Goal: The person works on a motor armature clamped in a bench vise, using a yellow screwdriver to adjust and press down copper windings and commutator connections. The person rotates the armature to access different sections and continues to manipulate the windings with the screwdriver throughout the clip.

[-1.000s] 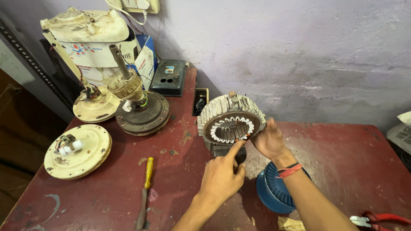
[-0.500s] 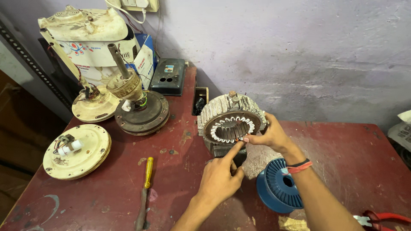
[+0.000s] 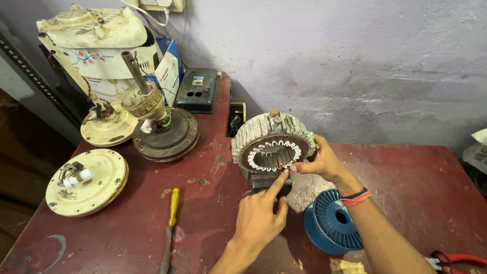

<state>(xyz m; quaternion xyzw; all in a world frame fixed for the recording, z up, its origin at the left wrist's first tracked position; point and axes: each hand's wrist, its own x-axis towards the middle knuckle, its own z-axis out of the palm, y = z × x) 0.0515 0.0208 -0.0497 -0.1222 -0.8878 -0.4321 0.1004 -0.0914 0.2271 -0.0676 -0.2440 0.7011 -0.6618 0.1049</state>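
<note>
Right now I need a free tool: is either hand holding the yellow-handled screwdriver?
No, the screwdriver lies alone on the table while both hands touch the motor stator.

We see soft, even daylight and a sharp picture. The left edge falls into dim shadow. Wide-lens distortion bends the corners.

left hand [image 3: 258,218] fingertip on stator [image 3: 272,147] | right hand [image 3: 319,162] grips stator rim | blue spool [image 3: 329,223] beside

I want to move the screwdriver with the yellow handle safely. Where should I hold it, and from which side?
Grip the screwdriver by its yellow handle, coming from above. It lies flat on the red table, handle toward the wall, with bare tabletop on both sides, apart from the left hand.
</note>
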